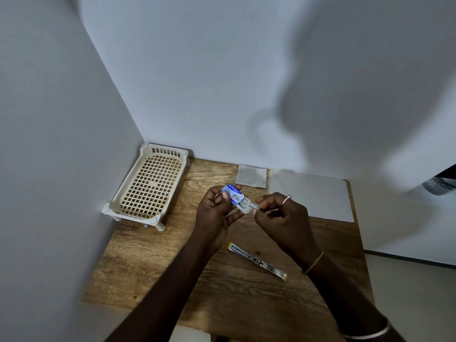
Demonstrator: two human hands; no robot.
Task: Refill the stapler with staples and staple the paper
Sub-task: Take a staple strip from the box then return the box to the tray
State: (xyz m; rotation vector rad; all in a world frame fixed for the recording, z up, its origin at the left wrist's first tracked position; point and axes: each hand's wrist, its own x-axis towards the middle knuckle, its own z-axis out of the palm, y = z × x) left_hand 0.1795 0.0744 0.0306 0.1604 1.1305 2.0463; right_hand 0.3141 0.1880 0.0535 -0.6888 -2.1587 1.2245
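Note:
My left hand (214, 213) holds a small blue and white staple box (233, 192) above the wooden table (160, 262); the box's inner tray is slid partly out. My right hand (281, 215) pinches a strip of staples (254, 206) at the tray's open end. The stapler (257, 261) lies flat on the table below my hands, swung fully open, metal with yellow-green tips. A large white sheet of paper (313, 193) lies at the back right, and a smaller grey sheet (251, 175) sits beside it against the wall.
A cream plastic basket tray (148, 186) with a grid floor stands on short legs in the back left corner. White walls close in the table at left and back. The table's right edge (357, 230) drops to the floor.

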